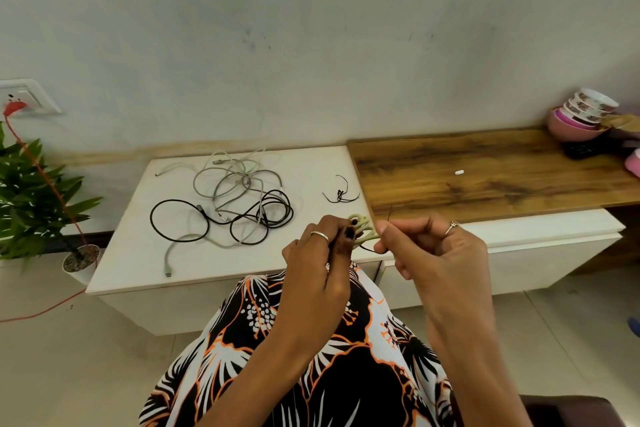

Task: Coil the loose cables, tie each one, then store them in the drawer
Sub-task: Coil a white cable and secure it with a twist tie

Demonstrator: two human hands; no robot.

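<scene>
A small coiled pale green cable sits between my two hands above the cabinet's front edge. My left hand pinches the coil. My right hand grips a thin black tie string that runs to the coil. On the white cabinet top lies a tangle of loose grey cables and a black cable. More thin black tie strings lie near the cabinet's right edge. The white drawer front below the wooden shelf is shut.
A wooden shelf holds a small white piece and stacked bowls at the far right. A potted plant and a red cord from a wall socket stand at the left.
</scene>
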